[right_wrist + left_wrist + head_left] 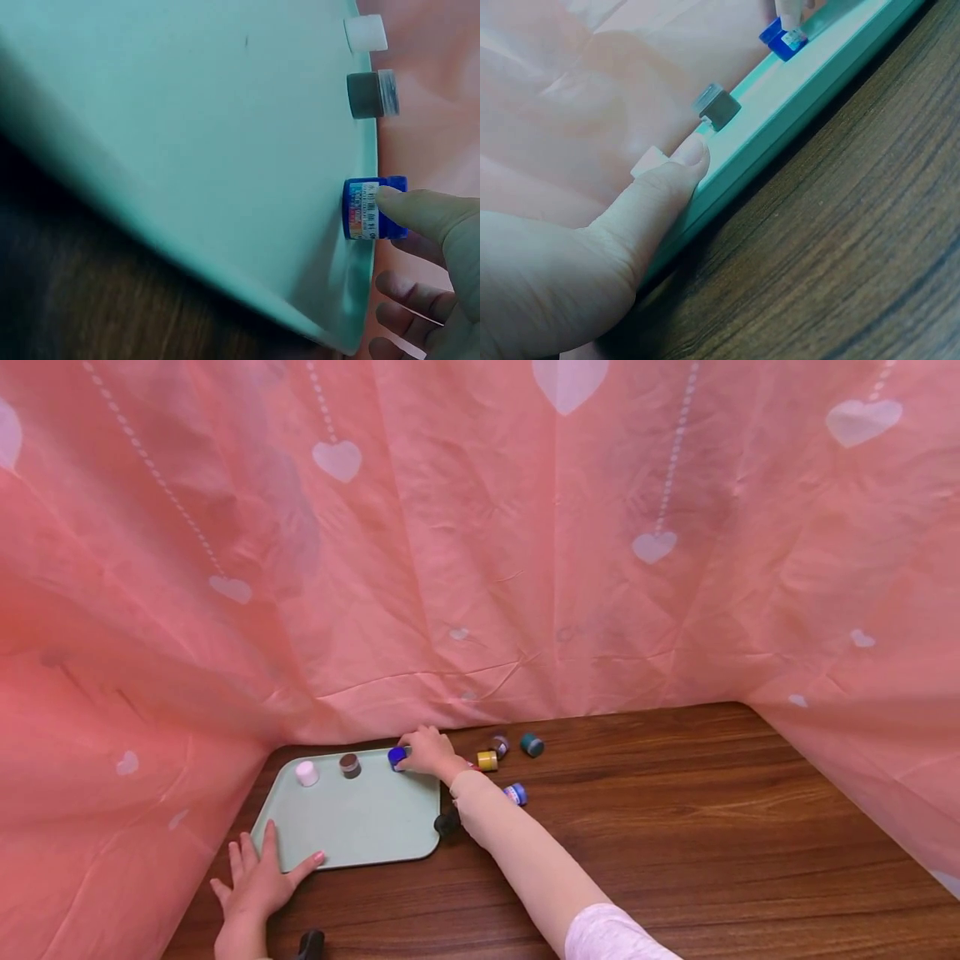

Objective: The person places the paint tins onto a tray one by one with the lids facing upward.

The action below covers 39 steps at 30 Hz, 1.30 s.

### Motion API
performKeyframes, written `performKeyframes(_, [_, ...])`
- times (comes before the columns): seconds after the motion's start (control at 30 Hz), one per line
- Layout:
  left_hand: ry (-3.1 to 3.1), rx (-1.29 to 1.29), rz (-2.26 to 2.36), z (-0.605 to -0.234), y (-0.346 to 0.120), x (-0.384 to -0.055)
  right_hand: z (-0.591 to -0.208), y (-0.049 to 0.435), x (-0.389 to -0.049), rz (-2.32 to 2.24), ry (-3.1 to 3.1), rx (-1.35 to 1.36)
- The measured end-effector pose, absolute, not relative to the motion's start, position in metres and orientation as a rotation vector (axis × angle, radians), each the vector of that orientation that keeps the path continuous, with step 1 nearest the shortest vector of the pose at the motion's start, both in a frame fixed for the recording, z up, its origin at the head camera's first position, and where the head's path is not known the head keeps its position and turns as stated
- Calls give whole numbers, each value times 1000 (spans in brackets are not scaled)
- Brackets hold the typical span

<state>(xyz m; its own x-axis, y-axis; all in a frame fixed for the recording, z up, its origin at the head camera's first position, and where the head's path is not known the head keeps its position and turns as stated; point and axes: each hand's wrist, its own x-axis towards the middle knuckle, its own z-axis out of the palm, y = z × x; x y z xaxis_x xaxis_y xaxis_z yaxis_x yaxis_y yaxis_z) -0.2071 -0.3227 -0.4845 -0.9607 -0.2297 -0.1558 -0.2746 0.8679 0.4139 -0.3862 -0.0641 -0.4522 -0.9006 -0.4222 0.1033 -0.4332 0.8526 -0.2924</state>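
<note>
My right hand [429, 752] pinches a small blue paint jar [361, 208] between thumb and fingers. The jar stands upright on the pale green tray [360, 818], by its far edge toward the right corner. To its left on the tray are a dark brown jar with a clear lid [349, 766] and a white jar [307, 773]. My left hand [258, 885] lies with spread fingers at the tray's near left corner, its thumb resting along the rim in the left wrist view.
Right of the tray, on the wooden table [675, 827], lie a yellow jar [487, 762], a purplish jar [500, 745], a teal jar [532, 744] and a blue jar with a label [516, 793]. My right forearm partly covers this group. A pink curtain [480, 568] hangs behind and at both sides.
</note>
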Motion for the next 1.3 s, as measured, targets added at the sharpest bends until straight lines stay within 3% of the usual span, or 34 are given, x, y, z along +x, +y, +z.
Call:
performKeyframes(0.67, [2920,-393,686,-480,-322,-206,-436,-42,-357,382,-2852,774])
performKeyframes(1.3, [2929,-379,687,-480,-322,-205,-426,11,-319,506,-2802,842])
